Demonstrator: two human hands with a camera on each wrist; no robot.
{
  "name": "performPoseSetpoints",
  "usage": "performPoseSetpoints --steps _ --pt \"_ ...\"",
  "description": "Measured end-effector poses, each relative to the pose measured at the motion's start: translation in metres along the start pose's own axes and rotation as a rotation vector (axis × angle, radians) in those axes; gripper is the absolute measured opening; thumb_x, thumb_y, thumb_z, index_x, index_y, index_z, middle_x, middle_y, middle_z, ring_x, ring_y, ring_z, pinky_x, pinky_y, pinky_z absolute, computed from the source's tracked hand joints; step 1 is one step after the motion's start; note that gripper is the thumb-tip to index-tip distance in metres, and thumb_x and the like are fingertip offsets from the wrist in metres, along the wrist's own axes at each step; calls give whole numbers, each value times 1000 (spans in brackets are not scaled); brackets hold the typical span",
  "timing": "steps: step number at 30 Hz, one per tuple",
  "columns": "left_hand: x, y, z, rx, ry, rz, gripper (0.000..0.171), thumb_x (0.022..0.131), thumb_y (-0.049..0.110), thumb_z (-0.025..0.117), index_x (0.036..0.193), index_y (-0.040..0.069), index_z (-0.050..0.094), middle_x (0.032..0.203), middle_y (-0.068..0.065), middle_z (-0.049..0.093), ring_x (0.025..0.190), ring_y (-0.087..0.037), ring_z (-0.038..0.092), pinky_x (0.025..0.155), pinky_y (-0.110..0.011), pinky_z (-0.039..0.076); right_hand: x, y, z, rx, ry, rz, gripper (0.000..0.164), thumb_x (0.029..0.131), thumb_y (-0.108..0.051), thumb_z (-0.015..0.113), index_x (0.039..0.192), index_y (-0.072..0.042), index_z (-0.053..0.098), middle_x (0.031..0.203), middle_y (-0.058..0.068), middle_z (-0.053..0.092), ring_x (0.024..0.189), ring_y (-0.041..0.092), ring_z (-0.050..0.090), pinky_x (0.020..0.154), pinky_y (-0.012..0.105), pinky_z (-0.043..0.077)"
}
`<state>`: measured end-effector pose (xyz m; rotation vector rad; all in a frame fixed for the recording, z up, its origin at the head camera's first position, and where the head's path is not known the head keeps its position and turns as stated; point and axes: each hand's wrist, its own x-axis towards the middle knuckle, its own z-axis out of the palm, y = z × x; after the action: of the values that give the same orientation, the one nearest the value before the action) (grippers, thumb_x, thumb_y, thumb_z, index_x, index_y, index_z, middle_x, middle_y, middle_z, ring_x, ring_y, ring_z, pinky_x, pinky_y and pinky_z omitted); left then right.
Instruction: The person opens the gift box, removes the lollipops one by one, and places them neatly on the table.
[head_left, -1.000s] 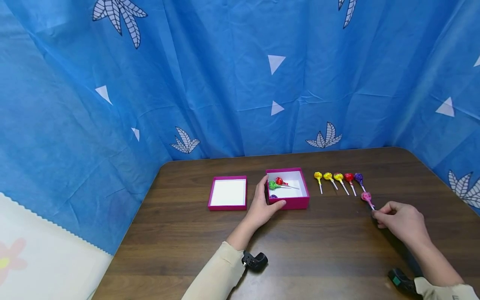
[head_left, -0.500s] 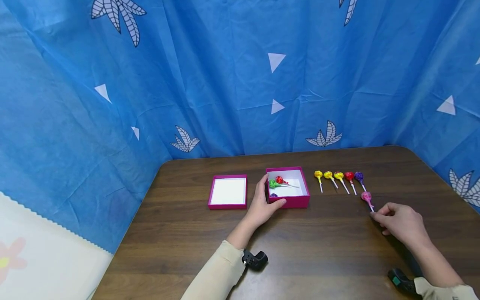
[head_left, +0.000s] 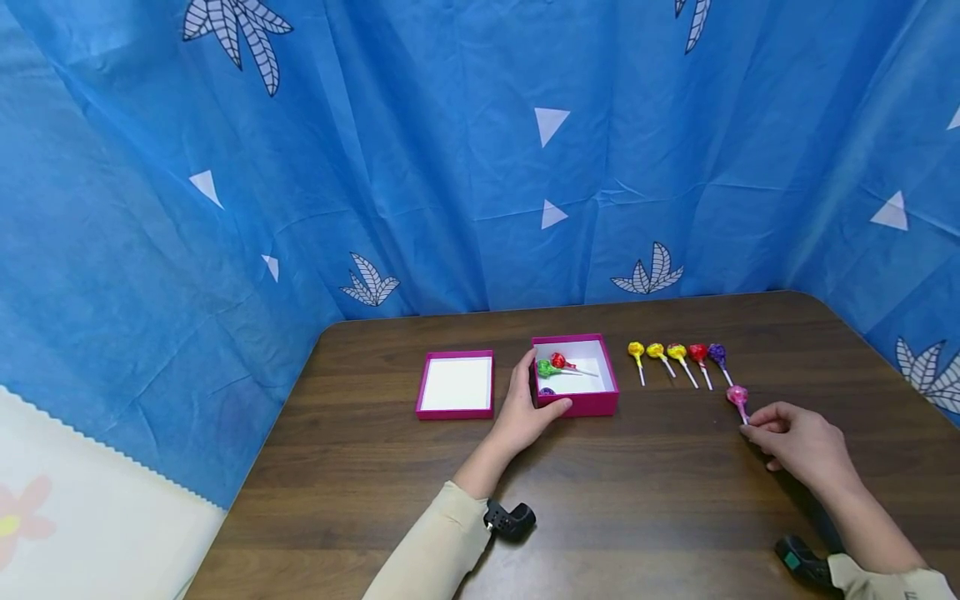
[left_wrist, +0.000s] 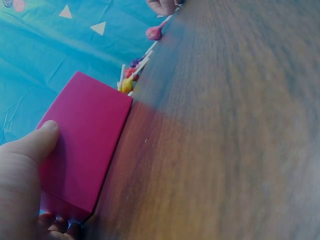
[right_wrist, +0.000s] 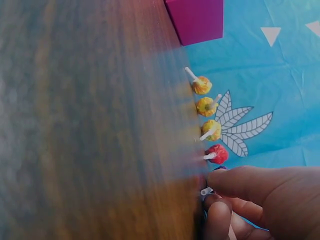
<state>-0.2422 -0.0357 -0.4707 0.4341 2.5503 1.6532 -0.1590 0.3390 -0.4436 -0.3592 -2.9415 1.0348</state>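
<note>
My right hand (head_left: 806,442) pinches the white stick of a pink lollipop (head_left: 737,395), whose wrapped head points away from me. In the right wrist view the thumb and fingers close around the stick's end, and the pink head is hidden. My left hand (head_left: 521,417) holds a magenta box (head_left: 592,406) at its near left corner. The left wrist view shows the thumb (left_wrist: 46,135) on the box's front wall and fingertips around its side. Inside the box lie a green lollipop (head_left: 545,367), a red lollipop (head_left: 558,361) and a purple one (head_left: 548,391), mostly hidden by the front wall.
Right of the box, several lollipops lie in a row: yellow ones (head_left: 636,350), a red one (head_left: 698,354) and a purple one (head_left: 717,354), just beyond the pink head. A magenta lid (head_left: 454,414), white inside, lies left of the box. Blue cloth (head_left: 450,167) hangs behind the table.
The pink lollipop's head has shifted slightly to the right while the right hand keeps its pinch on the stick. The left hand and the box stay in place.
</note>
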Motion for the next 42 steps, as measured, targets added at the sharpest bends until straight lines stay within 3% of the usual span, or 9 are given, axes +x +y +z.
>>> performPoseSetpoints --steps 10,16,21,24,29,35,42 --pt "-1 -1 1 -1 0 4 96 87 37 75 159 31 12 163 -3 23 148 -25 29 117 -55 37 1 1 1 6 -5 5 36 94 -22 69 110 9 61 78 7 70 61 15 58 51 26 55" --pt "-1 0 1 -2 -1 9 95 87 38 75 159 32 12 163 -3 23 149 -25 28 118 -55 36 1 0 1 -4 38 -24 34 95 -25 68 108 7 63 78 6 69 59 15 57 49 26 53" --pt "-1 -1 1 0 2 9 96 88 39 75 159 30 12 163 -3 23 148 -25 29 118 -56 35 3 -4 -2 -41 99 -140 30 94 -30 70 104 -1 69 85 9 70 64 10 51 53 24 41" --pt "-1 -1 1 3 2 8 96 88 39 75 159 29 12 163 -3 22 148 -25 29 118 -56 35 8 -11 -5 -11 98 -241 27 94 -30 71 105 -5 71 93 12 71 68 5 49 56 22 42" --pt "0 -2 2 2 7 6 96 87 38 75 159 32 12 163 -3 23 148 -25 29 118 -56 36 21 -33 -15 38 18 -338 28 95 -29 69 113 -8 70 100 13 69 74 7 53 59 22 49" --pt "0 -2 2 1 8 8 95 88 38 75 159 31 12 163 -3 23 148 -25 29 117 -55 37 41 -71 -22 76 -158 -393 30 94 -29 70 118 -11 71 113 15 68 85 13 58 66 26 56" --pt "-1 -3 2 -8 9 11 95 89 38 74 159 30 12 163 -4 23 148 -25 29 118 -56 35 67 -117 -10 109 -367 -487 24 90 -28 75 112 -19 75 118 7 71 102 22 61 77 28 58"
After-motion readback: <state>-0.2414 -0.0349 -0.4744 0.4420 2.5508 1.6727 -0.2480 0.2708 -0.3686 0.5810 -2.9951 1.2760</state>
